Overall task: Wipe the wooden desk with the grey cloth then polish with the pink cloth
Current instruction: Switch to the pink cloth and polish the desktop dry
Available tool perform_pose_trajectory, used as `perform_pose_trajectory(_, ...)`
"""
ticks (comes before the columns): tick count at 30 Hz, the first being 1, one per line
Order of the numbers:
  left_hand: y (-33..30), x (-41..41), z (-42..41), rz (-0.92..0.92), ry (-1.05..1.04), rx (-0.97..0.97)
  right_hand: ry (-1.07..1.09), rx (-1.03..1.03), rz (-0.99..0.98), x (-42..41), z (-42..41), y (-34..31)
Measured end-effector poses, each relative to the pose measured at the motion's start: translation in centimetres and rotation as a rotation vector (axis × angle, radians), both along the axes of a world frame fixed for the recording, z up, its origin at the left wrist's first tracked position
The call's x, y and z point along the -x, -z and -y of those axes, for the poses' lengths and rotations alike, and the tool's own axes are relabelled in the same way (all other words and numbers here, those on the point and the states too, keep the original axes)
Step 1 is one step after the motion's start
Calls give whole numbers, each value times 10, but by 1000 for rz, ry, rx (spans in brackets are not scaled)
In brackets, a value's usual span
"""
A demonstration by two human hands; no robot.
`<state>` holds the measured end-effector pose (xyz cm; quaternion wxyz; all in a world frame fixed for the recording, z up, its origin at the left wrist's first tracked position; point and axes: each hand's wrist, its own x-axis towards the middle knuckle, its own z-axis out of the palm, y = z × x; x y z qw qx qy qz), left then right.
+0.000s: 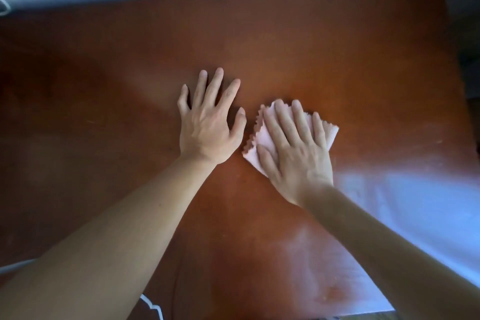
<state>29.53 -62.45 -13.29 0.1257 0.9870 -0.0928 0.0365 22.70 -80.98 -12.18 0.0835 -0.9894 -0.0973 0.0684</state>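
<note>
Centre frame: your right hand (293, 148) presses flat, fingers extended, on the pink cloth (262, 138); your left hand (207, 122) lies splayed, empty, on the wooden desk (311, 47).

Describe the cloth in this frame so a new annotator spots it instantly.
Start at the reddish-brown wooden desk filling the view. Near its middle two bare hands lie flat; the small pale pink cloth with zigzag-cut edges sits under the right hand. The left hand rests on bare wood.

Most of pink cloth (262, 138) hidden under right hand (296, 153). Counter (285, 34) cut off at frame's left and bottom edges; both forearms too.
</note>
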Motion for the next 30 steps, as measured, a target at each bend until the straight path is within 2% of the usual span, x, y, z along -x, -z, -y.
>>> perform_pose_trajectory(4, 0, -1, -1, -8, 13, 2, -60, 11, 10, 25, 6, 2)
perform_pose_trajectory(12, -3, -1, -3, -15, 64, 17, 202, 50, -19, -44, 4, 2)
perform_pose_trajectory(14, -3, -1, -4, -11, 70, 20, 193, 36, 0, -22, -3, 3)
perform_pose_trajectory(20, -9, 4, -5, -16, 167, 50, 23, 34, 4, 110, -29, 4)
perform_pose_trajectory(24, -16, 15, -4, 25, 277, -4, -45, 65, -22, 103, -14, 2)
perform_pose_trajectory(27, -17, 41, 6, -2, 415, -9, 114, 43, -34, 70, 3, -1)
perform_pose_trajectory(30, -14, 66, 14, -98, 416, 35, 208, 60, -29, 63, 3, -1)
